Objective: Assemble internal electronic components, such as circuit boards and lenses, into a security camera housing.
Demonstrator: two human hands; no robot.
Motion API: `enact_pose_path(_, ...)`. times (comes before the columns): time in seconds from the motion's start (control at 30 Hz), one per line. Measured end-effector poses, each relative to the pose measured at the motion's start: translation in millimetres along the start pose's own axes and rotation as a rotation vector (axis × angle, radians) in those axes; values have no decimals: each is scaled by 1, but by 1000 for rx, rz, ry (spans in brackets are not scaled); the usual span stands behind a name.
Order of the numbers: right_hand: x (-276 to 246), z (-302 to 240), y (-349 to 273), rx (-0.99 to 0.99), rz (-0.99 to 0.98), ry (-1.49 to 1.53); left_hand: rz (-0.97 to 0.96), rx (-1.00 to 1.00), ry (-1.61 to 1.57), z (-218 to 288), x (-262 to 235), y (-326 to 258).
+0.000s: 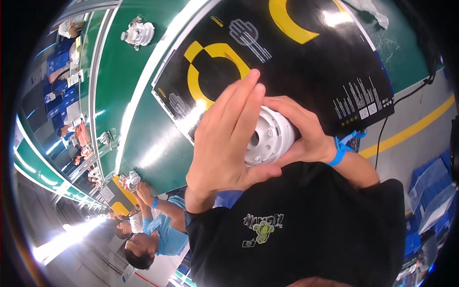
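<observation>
Between my hands, above the near edge of a black mat, is a white round motor housing (273, 136). Its visible end has a dark central hole and several small holes around it. My right hand (306, 129) curls around its right side, thumb below and fingers over the top. Against the left side lies my left hand (224, 143), its fingers long and nearly straight, its thumb passing under the housing. Both hands are closed on it; the left palm hides part of it.
The printed black mat (306, 67) lies on a green table (158, 143). Beyond a metal rail, a white motor assembly (138, 33) stands on a green surface. At the lower left a co-worker in blue (167, 229) handles another white assembly (130, 181). A cable (382, 129) hangs at the right.
</observation>
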State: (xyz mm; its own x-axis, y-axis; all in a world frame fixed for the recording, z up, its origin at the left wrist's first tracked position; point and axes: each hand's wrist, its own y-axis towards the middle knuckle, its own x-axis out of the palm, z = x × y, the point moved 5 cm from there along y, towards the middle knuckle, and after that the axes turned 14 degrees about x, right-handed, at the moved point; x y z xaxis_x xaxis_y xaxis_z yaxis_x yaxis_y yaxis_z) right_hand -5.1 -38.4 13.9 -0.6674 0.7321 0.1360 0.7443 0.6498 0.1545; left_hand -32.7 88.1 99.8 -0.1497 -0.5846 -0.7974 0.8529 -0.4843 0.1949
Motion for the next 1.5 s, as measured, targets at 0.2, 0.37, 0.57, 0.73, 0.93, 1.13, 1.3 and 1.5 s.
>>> enact_pose_path(0.2,4,-23,31,266,-4,88,464,-146,-283,-33,-10,-18)
enact_pose_path(0.37,-18,-11,54,296,36,100,735,-329,-264,-79,-27,-8)
enact_pose_path(0.57,-44,-4,49,121,33,-498,520,-523,214,-214,-108,65)
enact_pose_path(0.73,-30,-2,50,41,-12,-616,391,-779,244,-316,-142,102)
enact_pose_path(0.93,-35,3,51,99,2,-615,572,-735,549,-336,-166,94)
enact_pose_path(1.13,-31,-2,57,97,20,-636,493,-1108,811,-276,-186,-73)
enact_pose_path(1.3,-32,1,52,103,58,-599,1005,-1076,553,-290,-146,-156)
enact_pose_path(1.5,-38,11,43,105,94,-498,1244,-983,338,-302,-127,-167)
